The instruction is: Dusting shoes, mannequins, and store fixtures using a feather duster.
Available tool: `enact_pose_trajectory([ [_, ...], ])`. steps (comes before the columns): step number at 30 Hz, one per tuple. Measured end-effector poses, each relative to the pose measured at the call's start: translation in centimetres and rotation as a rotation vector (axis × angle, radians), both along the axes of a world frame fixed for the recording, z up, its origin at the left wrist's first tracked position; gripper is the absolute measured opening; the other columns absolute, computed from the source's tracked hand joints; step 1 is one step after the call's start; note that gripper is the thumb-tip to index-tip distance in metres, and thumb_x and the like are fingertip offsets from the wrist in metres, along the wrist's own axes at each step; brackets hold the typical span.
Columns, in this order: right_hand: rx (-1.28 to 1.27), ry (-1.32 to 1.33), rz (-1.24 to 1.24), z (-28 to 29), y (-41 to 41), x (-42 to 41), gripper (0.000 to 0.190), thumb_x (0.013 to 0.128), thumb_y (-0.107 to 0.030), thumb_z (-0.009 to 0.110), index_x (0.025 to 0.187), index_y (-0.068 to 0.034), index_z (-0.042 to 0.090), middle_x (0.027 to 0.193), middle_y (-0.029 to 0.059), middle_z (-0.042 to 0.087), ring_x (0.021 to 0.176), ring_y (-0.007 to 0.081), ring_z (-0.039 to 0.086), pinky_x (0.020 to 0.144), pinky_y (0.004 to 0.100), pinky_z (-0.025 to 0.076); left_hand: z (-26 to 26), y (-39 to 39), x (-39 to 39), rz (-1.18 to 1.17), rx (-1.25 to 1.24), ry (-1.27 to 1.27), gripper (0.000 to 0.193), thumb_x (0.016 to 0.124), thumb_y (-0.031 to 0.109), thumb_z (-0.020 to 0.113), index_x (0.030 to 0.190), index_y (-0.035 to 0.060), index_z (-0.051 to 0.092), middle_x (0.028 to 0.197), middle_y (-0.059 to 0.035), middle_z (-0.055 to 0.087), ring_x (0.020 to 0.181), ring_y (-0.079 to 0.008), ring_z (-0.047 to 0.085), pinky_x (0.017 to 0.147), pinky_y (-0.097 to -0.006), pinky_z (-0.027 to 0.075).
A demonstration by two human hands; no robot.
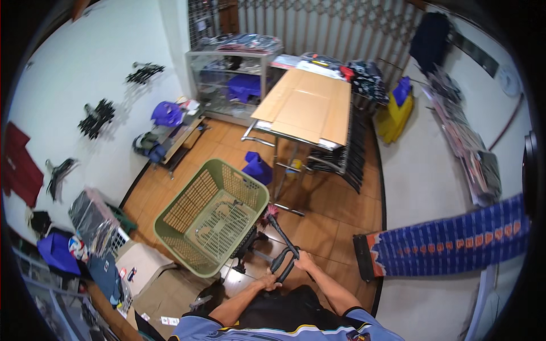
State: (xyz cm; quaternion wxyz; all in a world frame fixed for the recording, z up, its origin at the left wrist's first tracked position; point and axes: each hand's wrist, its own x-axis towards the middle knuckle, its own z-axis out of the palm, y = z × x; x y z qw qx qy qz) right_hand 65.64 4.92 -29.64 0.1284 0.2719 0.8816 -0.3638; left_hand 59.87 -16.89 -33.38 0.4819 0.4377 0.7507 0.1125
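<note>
In front of me a large olive-green plastic basket with perforated walls rests on a black wheeled trolley. Nothing lies inside the basket. My left hand grips the lower left side of the trolley's black loop handle. On the right side of the same handle, my right hand is closed around the grip. The handle's shaft runs toward the basket's right corner, near a pink bristly object. Most of the trolley's base is hidden under the basket.
A folding table topped with flat cardboard stands ahead, a purple bag beside it. Cardboard boxes crowd the left. Behind are a glass display case and a folding metal gate. A blue banner extends from the right.
</note>
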Motion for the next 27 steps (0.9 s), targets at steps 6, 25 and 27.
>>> enact_pose_trajectory([
  [6, -0.031, -0.065, 0.088, 0.1, -2.9, -8.0, 0.030, 0.076, -0.021, 0.066, 0.100, -0.004, 0.064, 0.104, 0.0240, 0.066, 0.107, 0.0432, 0.060, 0.092, 0.0488, 0.049, -1.3, -4.7, -3.9, 0.373, 0.123, 0.032, 0.052, 0.088, 0.034, 0.067, 0.123, -0.0020, 0.057, 0.139, -0.0341, 0.036, 0.120, -0.0493, 0.046, 0.104, -0.0466, 0.040],
  [25, 0.039, 0.182, 0.413, 1.6, -11.4, -32.5, 0.045, 0.077, -0.027, 0.078, 0.110, 0.002, 0.064, 0.148, 0.0167, 0.037, 0.113, 0.0404, 0.058, 0.095, 0.0465, 0.049, 5.3, -8.7, -17.9, 1.562, 0.097, 0.366, 0.042, 0.091, 0.018, 0.064, 0.129, 0.0028, 0.057, 0.150, -0.0263, 0.033, 0.119, -0.0440, 0.053, 0.100, -0.0468, 0.046],
  [27, -0.026, 0.182, 0.422, 2.2, -12.5, -35.6, 0.045, 0.074, -0.026, 0.080, 0.104, 0.005, 0.066, 0.140, 0.0252, 0.044, 0.123, 0.0400, 0.051, 0.102, 0.0429, 0.044, 5.3, -9.5, -20.1, 1.605, 0.159, 0.415, 0.041, 0.090, 0.020, 0.065, 0.126, 0.0023, 0.059, 0.149, -0.0258, 0.035, 0.118, -0.0438, 0.054, 0.100, -0.0463, 0.046],
])
